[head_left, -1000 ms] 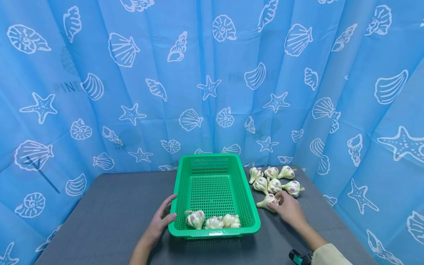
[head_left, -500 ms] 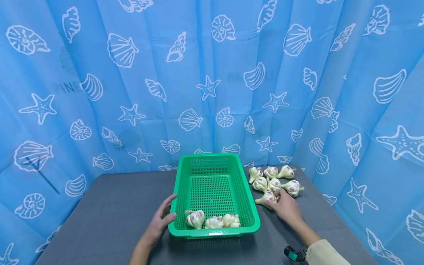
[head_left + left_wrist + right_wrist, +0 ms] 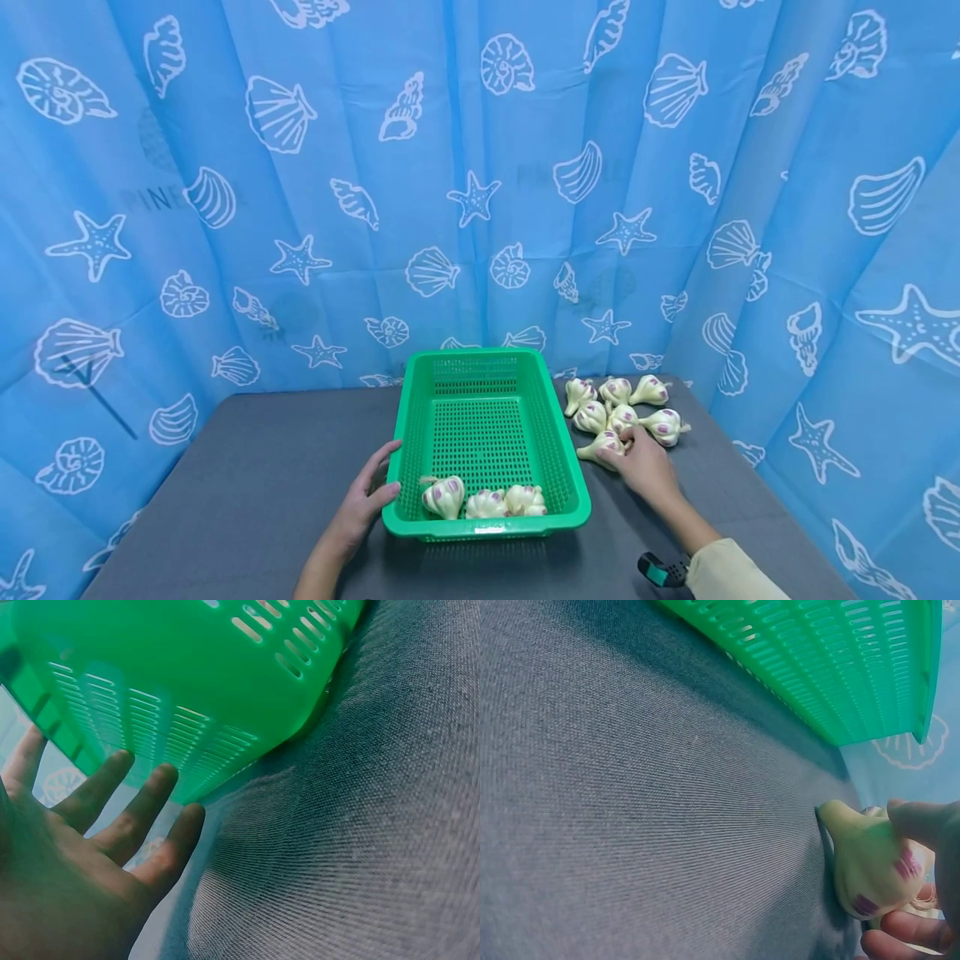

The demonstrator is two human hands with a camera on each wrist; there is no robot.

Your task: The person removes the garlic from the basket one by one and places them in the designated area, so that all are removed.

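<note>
A green plastic basket [image 3: 490,527] with slotted walls stands on the grey cloth. My left hand [image 3: 358,505] is at its left rim, and the left wrist view shows the fingers [image 3: 142,814] spread and fairly straight against the outer wall. Right of the basket, my right hand [image 3: 649,468] pinches a garlic bulb [image 3: 600,447] between thumb and fingers. Pale with purple patches, this bulb [image 3: 874,862] lies on the cloth in the right wrist view, its neck pointing away from the palm. Part of it is hidden by the fingers.
Several more garlic bulbs [image 3: 590,417] lie grouped just beyond the right hand. Inside the basket, three bulbs [image 3: 444,497] lie along the near wall. A black and green strap-like thing [image 3: 662,572] is by the right wrist. A blue shell-print curtain [image 3: 465,250] closes off the back and sides.
My right hand and the garlic bulb it pinches have shifted slightly left and away from me, nearer the other bulbs. My left hand and the basket have stayed put.
</note>
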